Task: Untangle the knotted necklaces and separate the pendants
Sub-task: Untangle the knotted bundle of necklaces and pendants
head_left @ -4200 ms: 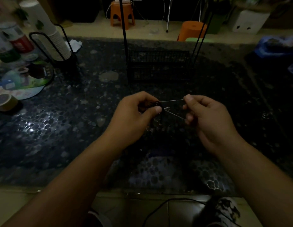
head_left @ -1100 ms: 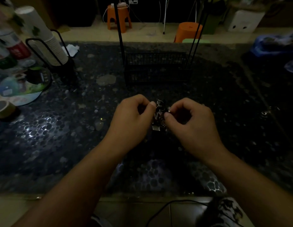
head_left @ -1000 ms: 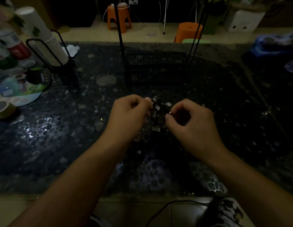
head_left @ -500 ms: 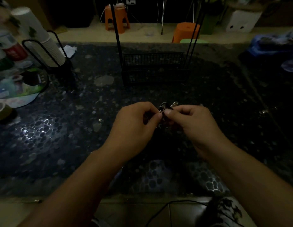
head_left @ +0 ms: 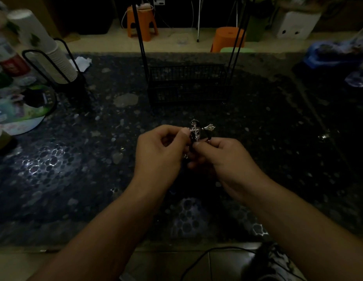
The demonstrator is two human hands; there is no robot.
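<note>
Both hands meet above the dark pebble-patterned bench (head_left: 79, 163), in front of the black wire basket (head_left: 187, 84) that stands toward its far edge. The left hand (head_left: 160, 153) has its fingers curled and pinches the knotted necklaces (head_left: 196, 134) between thumb and fingertip — its thumbnail sits right against the metal. The right hand (head_left: 227, 157) is curled too, gripping the same bundle from the other side, thumb tip touching the dark cord just below the shiny parts. Two silvery pendants stick up from the pinch: a cross-shaped pendant (head_left: 194, 129) beside the left thumb, and a smaller pendant (head_left: 210, 126) tilted out to its right. How the cords run below the fingers cannot be told; the light is dim there.

Left of the basket, a slanted stack of paper cups (head_left: 48, 47) lies in a black wire holder (head_left: 60, 63), with a crumpled white tissue (head_left: 82, 62) just beside it. Further left lies a printed disc (head_left: 20, 110). Beyond the basket, on the floor past the bench, stand two orange stools (head_left: 142, 23) — one is partly hidden by a black rod rising from the basket.
</note>
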